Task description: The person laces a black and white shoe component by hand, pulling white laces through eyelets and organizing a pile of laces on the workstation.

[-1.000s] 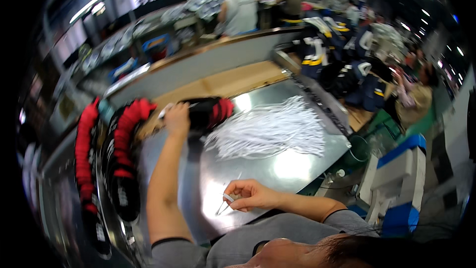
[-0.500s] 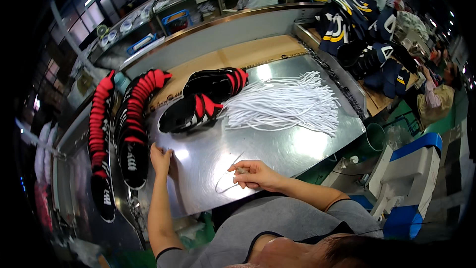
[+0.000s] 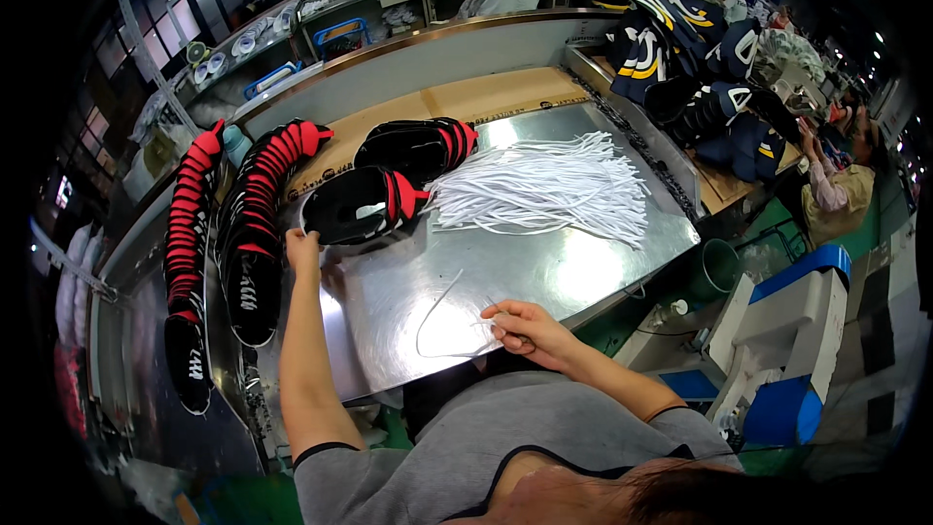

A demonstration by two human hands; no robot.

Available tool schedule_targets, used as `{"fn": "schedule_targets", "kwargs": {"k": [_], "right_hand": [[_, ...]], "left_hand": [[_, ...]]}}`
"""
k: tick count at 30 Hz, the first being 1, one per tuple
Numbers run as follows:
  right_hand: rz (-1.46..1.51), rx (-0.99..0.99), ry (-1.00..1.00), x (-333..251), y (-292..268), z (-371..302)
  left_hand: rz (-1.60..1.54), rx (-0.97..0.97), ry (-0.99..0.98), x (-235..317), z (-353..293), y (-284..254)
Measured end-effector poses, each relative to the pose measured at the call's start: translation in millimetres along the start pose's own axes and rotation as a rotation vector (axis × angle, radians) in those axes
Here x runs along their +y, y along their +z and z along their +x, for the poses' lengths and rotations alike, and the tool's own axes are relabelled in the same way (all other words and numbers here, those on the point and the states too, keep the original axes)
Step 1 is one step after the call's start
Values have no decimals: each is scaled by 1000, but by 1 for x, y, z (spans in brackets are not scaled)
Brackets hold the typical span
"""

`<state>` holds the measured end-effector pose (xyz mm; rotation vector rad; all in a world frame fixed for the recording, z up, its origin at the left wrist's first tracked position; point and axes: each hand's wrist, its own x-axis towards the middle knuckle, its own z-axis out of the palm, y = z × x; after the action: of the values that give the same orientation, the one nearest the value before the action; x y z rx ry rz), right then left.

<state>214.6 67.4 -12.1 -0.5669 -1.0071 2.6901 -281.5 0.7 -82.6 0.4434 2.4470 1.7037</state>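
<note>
My left hand [image 3: 303,247] pinches the left end of a black and red shoe upper [image 3: 352,206] lying on the shiny metal table [image 3: 389,316]. A second upper [image 3: 403,148] of the same kind lies just behind it. My right hand [image 3: 530,331] is closed near the table's front edge on a thin white lace [image 3: 425,316], whose free length curves over the metal to the left. Something small and thin also shows at the fingertips, too small to name. Right of the uppers a bundle of white laces [image 3: 544,190] is spread out.
Two long rows of nested black and red uppers [image 3: 255,224] stand at the left. Cardboard [image 3: 389,122] lines the table's back, below a raised grey wall [image 3: 418,63]. Dark blue uppers [image 3: 671,49] are piled at the right. A white and blue machine [image 3: 787,331] stands near right; co-workers sit beyond.
My left hand has moved forward from the bare metal to the near upper and taken hold of its end. My right hand has shifted slightly right, still holding the lace.
</note>
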Motion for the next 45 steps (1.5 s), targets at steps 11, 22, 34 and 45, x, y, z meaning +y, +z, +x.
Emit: {"fn": "schedule_targets", "kwargs": {"k": [11,22,34,45], "right_hand": [[203,25,-176,-16,-25,15],[-104,44,-53,-21,0,58],[-304,24,-58,24,31,117],[-385,124,-357,-7,23,103]], "left_hand": [[211,72,1300,128,-268,-37],[502,-285,912,102,-299,-39],[135,-1038,-828,100,-211,-41],[-520,-787,-600,110,-268,17]]}}
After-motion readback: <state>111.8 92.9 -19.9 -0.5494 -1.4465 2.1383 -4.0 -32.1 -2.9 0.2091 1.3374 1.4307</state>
